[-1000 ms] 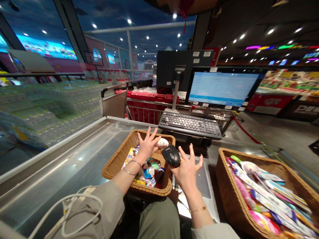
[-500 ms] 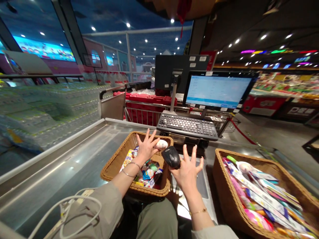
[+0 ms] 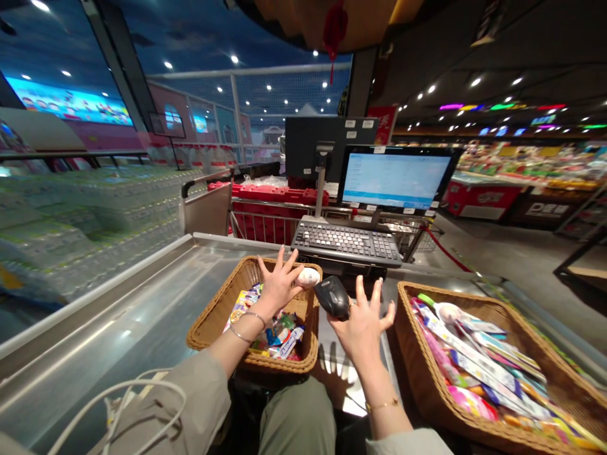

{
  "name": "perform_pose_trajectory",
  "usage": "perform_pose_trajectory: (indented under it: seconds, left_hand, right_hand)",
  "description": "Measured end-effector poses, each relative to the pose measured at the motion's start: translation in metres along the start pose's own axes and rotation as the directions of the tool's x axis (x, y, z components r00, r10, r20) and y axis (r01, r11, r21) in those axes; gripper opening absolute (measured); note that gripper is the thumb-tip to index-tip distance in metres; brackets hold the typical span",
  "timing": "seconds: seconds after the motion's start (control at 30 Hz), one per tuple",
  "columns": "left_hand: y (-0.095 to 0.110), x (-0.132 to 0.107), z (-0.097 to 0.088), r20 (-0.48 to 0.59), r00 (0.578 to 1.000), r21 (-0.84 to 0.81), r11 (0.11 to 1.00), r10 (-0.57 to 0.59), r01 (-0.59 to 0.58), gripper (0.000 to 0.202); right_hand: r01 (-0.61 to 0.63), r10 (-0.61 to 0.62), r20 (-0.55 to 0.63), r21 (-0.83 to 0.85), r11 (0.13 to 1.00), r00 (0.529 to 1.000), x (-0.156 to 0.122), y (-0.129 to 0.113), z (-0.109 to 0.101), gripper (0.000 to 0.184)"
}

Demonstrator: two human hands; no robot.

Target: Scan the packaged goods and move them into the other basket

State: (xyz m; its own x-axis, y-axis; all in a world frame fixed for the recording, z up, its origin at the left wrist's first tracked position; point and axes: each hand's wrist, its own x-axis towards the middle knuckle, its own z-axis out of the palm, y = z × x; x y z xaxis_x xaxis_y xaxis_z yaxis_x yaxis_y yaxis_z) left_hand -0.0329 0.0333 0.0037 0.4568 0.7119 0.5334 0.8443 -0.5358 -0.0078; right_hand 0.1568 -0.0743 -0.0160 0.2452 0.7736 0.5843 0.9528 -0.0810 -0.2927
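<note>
Between thumb and fingers, my left hand (image 3: 279, 282) grips a white egg-shaped item (image 3: 308, 277) with print on it, over the far right part of a wicker basket (image 3: 208, 316). Its other fingers are spread. Wrapped sweets and small packets (image 3: 287, 341) lie in that basket. A black handheld barcode scanner (image 3: 332, 297) is held by my right hand (image 3: 358, 322), thumb and lower fingers around its handle, the other fingers raised. The scanner's head points left toward the white item, with a small gap between them.
A second wicker basket (image 3: 427, 373) on the right holds packets and toys. Behind the baskets stand a keyboard (image 3: 346, 241) and a lit monitor (image 3: 396, 178). The metal counter (image 3: 142, 316) has a raised left edge, and a white cable (image 3: 118, 392) loops near my left sleeve.
The view has shifted slightly, so the surroundings sit further left and lower. My right hand and the scanner have moved a little right relative to my left hand. Both hands keep their holds.
</note>
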Motion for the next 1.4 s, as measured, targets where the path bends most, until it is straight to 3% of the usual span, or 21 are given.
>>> perform_pose_trajectory:
  seconds: [0.23,0.6,0.73,0.87,1.1,1.23,1.4]
  left_hand:
    - [0.031,0.015,0.003,-0.057,0.998,-0.024,0.999,0.038,-0.04,0.052]
    - [0.108,0.043,0.017,-0.075,0.987,-0.119,0.981,0.145,-0.153,0.048]
    - [0.134,0.053,0.022,-0.086,0.981,-0.157,0.97,0.176,-0.187,0.047]
    - [0.16,0.06,0.025,-0.095,0.973,-0.193,0.954,0.212,-0.227,0.047]
    - [0.208,0.07,0.03,-0.073,0.962,-0.233,0.933,0.263,-0.273,0.049]
    - [0.236,0.074,0.034,-0.041,0.953,-0.263,0.917,0.299,-0.299,0.045]
    - [0.271,0.075,0.042,-0.013,0.942,-0.307,0.895,0.336,-0.324,0.041]
  right_hand:
    - [-0.082,0.081,-0.042,-0.034,0.996,0.996,-0.003,0.028,-0.01,0.03]
    - [-0.273,0.259,-0.206,-0.041,0.961,0.944,-0.013,0.08,-0.042,0.033]
    - [-0.355,0.335,-0.331,0.001,0.935,0.882,-0.014,0.093,-0.057,0.042]
    - [-0.436,0.402,-0.423,0.019,0.9,0.812,-0.014,0.11,-0.071,0.062]
    - [-0.597,0.569,-0.374,0.049,0.8,0.732,-0.016,0.15,-0.092,0.067]
    - [-0.719,0.666,-0.387,0.012,0.695,0.638,-0.017,0.173,-0.105,0.069]
    - [-0.755,0.692,-0.395,-0.008,0.655,0.604,-0.024,0.205,-0.11,0.066]
